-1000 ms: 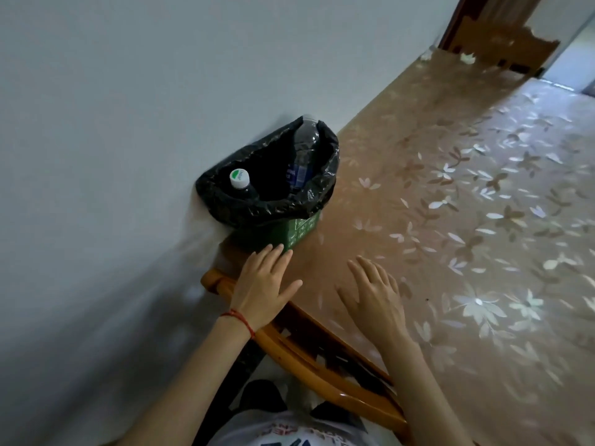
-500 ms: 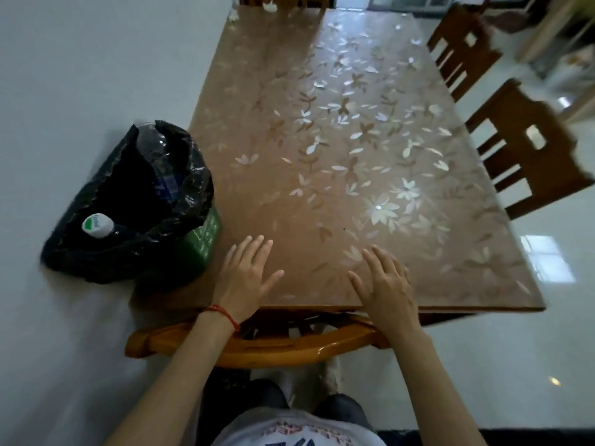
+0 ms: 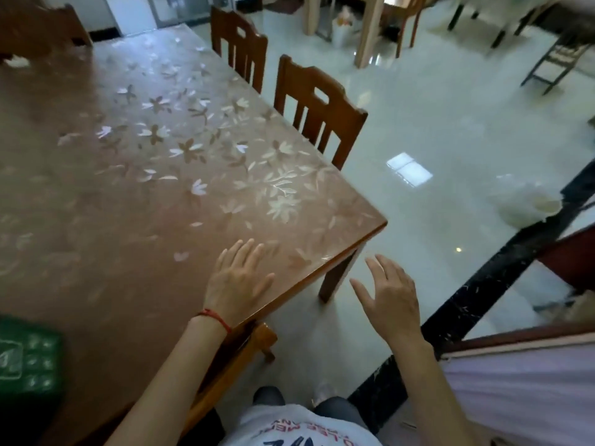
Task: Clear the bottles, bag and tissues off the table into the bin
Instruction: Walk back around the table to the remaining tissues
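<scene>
Swung right since 0.5 s ago, the view now cuts the bin [image 3: 29, 365] down to a green corner at the near left edge of the table [image 3: 96, 220]; the black liner and the bottles seen in it earlier are out of frame, so its contents can't be told now. White motifs are printed on the green side; they are too blurred to read. The left hand [image 3: 238, 281], w/ a red cord [image 3: 214, 317] round the wrist, is held flat w/ fingers spread at the near right corner of the table, as before; the right hand [image 3: 388, 300] is now off the table edge, over the floor [image 3: 450, 123], fingers spread, nothing held. The tabletop is brown w/ a glossy clear cover and pale flower and leaf pattern, edged in orange-brown wood. A small white scrap, maybe tissue [image 3: 17, 62], is seen at the far left end, blurred. Two slatted wooden chairs [image 3: 315, 114] are tucked at the right side. The floor is pale, glossy tile w/ window glare. Red and blue lettering is seen upside down on the white shirt [image 3: 299, 429], not readable.
</scene>
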{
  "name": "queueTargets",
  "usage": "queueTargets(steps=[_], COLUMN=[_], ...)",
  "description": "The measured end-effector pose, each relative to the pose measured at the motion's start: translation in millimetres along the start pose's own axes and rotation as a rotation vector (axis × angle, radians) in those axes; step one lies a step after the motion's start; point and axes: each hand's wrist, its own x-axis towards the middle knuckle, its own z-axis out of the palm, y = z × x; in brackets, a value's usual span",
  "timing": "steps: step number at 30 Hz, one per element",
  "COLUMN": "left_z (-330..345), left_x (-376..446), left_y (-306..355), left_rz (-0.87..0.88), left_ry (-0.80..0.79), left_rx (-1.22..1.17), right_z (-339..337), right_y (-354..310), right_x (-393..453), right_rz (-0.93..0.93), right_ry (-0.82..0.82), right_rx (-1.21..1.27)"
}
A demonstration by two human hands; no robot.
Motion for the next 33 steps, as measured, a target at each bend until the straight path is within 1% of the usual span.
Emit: queueTargets(steps=[7, 15, 19, 24, 30, 33], left_z=[22.1, 53.1, 65.2, 76.0, 91.2, 100.9], left_x=[75.6, 127.2, 148.6, 182.0, 233.2, 275.6], left_y=[100.3, 209.1, 247.8, 284.8, 324.7, 348.2], left_rz=[0.256, 0.499, 0.577, 0.643, 0.691, 0.703], left_ry=[-0.040, -0.127, -0.152, -0.205, -0.262, -0.301], left_rx=[-0.046, -0.094, -0.080, -0.054, -0.077, -0.092], right_z=[-31.5, -58.4, -67.1, -73.7, -79.7, -83.0], right_y=[91.6, 174.6, 201.7, 228.2, 263.7, 293.1], right_x=[-14.4, -46.1, -46.7, -29.3, 12.6, 48.9], right_rz=[0.266, 0.528, 0.609, 0.667, 0.694, 0.709], right_ry=[0.097, 0.147, 0.178, 0.202, 0.212, 0.223], right_rx=[-0.014, -0.042, -0.046, -0.042, -0.049, -0.048])
